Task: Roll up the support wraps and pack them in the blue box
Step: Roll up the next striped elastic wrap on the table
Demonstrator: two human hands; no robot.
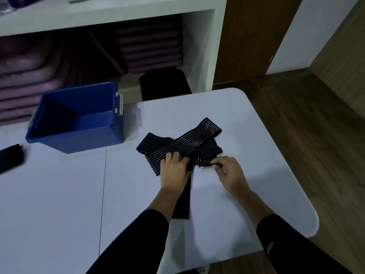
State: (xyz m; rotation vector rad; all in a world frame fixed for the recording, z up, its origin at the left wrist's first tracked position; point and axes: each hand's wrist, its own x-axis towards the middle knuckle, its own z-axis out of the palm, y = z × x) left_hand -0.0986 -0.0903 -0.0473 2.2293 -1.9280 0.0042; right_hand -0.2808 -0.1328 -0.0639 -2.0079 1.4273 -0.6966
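Note:
Black support wraps with thin white stripes (183,142) lie crossed in a loose pile on the white table (59,194), right of centre. My left hand (173,168) presses on the pile's near edge, fingers curled into the fabric. My right hand (229,173) pinches the end of one wrap between thumb and fingers. One strip (182,204) runs from the pile toward me, partly under my left forearm. The blue box (79,117) stands open on the table to the far left of the pile, and nothing shows inside it.
A dark rolled item (10,158) lies at the table's left edge. Behind the table, a white shelf unit (199,46) holds stacked purple mats, with a black stool (164,83) in front. Wooden floor lies to the right of the table's rounded edge.

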